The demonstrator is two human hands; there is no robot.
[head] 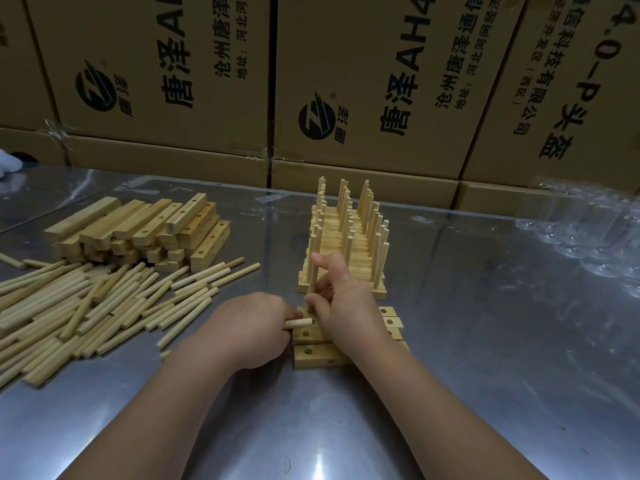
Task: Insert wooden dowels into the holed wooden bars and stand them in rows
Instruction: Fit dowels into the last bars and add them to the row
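Observation:
Several holed wooden bars [320, 355] lie side by side in front of me on the metal table. My right hand [341, 299] grips an upright dowel [314, 275] standing at the left end of the farthest of these bars. My left hand [252, 327] holds a short dowel [298, 323] lying level, its tip pointing right just above the bars. Behind them stand finished bars with dowels in rows [346, 237]. Loose dowels [104, 303] are heaped at the left, with a stack of empty holed bars [145, 230] behind them.
Large printed cardboard boxes [381, 91] form a wall along the table's far edge. Crumpled clear plastic [595, 237] lies at the right. Something white [8, 162] shows at the far left edge. The metal table [502, 341] is reflective.

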